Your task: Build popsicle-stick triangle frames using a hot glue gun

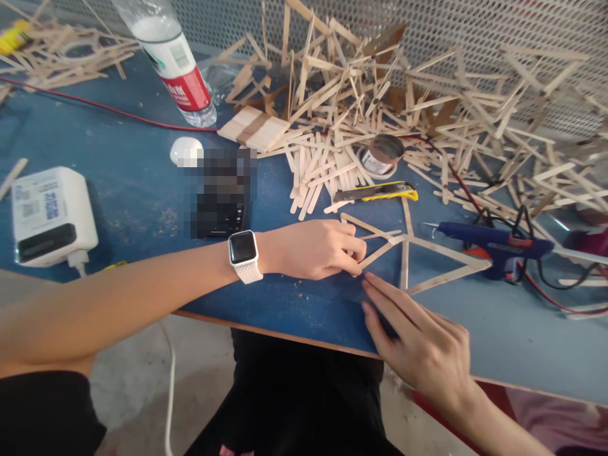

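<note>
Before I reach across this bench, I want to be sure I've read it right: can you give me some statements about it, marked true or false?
1. The left hand is at the stick frame. True.
2. The right hand grips the yellow knife. False: the knife lies on the blue table, beyond both hands.
3. The watch is on the left wrist. True.
4. The glue gun lies left of the bottle. False: it lies to the bottle's right.
5. A brown band wraps the stick bundle. True.
</note>
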`<state>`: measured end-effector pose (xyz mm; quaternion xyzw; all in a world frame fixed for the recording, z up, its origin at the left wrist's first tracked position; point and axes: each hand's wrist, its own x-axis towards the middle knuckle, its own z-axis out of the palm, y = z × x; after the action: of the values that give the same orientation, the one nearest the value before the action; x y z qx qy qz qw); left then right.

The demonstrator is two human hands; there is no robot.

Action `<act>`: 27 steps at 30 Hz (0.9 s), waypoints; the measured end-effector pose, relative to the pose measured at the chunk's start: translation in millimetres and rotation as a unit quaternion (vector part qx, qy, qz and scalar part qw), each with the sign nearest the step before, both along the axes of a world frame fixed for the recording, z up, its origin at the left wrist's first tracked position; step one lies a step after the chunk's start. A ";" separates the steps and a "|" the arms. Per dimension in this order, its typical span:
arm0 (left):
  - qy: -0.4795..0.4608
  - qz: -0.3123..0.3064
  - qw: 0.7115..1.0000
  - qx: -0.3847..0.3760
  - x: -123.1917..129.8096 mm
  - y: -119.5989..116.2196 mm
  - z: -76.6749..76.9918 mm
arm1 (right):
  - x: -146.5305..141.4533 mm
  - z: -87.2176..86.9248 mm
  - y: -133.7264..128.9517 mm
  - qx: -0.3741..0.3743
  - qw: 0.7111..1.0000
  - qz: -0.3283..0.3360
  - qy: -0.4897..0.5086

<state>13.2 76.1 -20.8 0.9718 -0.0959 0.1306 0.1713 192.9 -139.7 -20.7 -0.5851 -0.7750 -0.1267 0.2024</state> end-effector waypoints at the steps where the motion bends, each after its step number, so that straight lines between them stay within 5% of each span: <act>1: 0.008 0.001 1.000 0.003 -0.6 -0.2 1.1 | -0.4 -0.4 0.1 -0.002 1.000 -0.004 -0.002; 27: -0.008 -0.003 1.000 -0.026 -1.5 0.8 -2.3 | -3.2 -5.1 0.0 -0.036 0.998 -0.041 -0.016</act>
<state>11.6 76.9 -23.1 0.9657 -0.0971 0.1403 0.1958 189.7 -139.7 -25.8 -0.6211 -0.7577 -0.1158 0.1637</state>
